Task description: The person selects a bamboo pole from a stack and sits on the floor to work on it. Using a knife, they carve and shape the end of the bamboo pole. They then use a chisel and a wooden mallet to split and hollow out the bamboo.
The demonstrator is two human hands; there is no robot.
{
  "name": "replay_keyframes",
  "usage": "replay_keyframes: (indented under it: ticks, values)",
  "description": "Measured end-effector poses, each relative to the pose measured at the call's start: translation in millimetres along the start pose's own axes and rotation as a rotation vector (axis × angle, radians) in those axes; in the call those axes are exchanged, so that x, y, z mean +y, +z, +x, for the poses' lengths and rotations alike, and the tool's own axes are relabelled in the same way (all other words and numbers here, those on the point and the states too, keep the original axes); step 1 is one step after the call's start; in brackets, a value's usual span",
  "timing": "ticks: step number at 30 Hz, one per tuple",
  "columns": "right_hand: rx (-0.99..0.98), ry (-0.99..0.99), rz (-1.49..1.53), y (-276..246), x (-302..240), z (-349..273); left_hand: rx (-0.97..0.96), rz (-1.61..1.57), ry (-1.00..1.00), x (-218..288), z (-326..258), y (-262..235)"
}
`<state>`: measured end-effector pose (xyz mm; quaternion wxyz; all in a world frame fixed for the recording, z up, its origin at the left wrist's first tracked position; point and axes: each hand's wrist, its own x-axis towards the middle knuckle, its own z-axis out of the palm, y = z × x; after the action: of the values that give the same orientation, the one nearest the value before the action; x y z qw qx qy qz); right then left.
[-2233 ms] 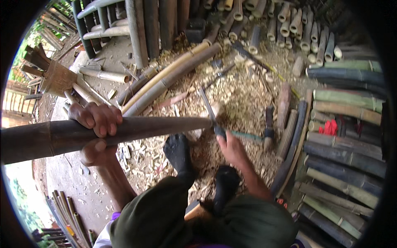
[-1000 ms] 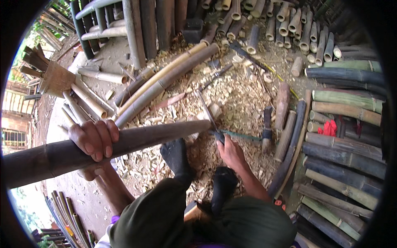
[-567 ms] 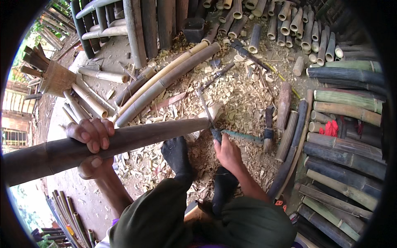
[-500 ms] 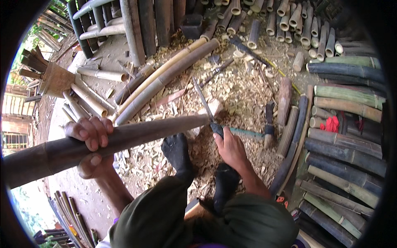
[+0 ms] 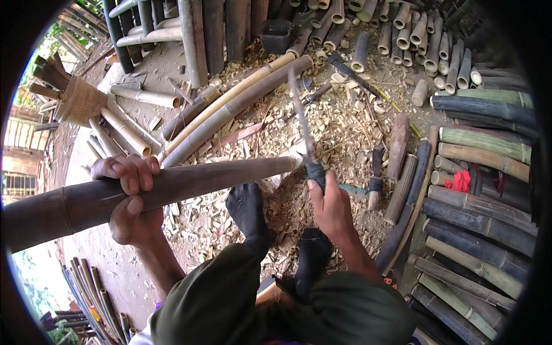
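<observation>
A thick dark bamboo pole (image 5: 201, 185) slants across from the left edge, its cut tip resting at a pale wooden block (image 5: 296, 152) on the floor. My left hand (image 5: 133, 225) is wrapped round the pole, fingers over the top and thumb on the near side. My right hand (image 5: 333, 208) grips the dark wrapped handle of a long-bladed knife (image 5: 302, 122). The blade is slightly blurred, points away from me and stands just right of the pole's tip, apart from it. My feet in dark socks (image 5: 247, 214) are on the chip-strewn floor below the pole.
Wood chips (image 5: 261, 129) cover the floor. Two long bamboo lengths (image 5: 230, 112) lie beyond the pole. At the right, bamboo pieces (image 5: 486, 135) are stacked, and short cut tubes (image 5: 414, 34) fill the far right. A brush-like tool (image 5: 375, 184) and a wooden club (image 5: 398, 144) lie right of my right hand.
The knife and my right hand have moved to the right, away from the pole's tip, and the blade now points more straight ahead. My left hand keeps its hold on the pole.
</observation>
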<state>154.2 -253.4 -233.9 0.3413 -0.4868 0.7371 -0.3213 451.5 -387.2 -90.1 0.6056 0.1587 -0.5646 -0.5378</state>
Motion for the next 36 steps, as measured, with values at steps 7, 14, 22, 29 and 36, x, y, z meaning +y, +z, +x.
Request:
replay_keyframes:
  ticks: [7,14,22,29,36]
  values:
    - [0.007,0.04,-0.382,46.6,67.2,8.4,0.069,-0.02,0.014,-13.2,8.8,15.3]
    - [0.177,-0.195,0.008,1.4,-23.5,-2.9,0.138,0.046,0.015,-5.9,8.2,16.0]
    - [0.082,-0.137,-0.304,29.6,51.0,23.1,0.067,-0.015,0.008,-21.1,23.5,21.8]
    - [0.074,-0.017,-0.069,23.8,11.2,3.4,0.122,0.023,-0.035,-12.7,21.5,18.2]
    - [0.057,-0.039,-0.165,25.0,57.5,14.3,0.042,-0.044,0.002,-28.2,33.8,19.3]
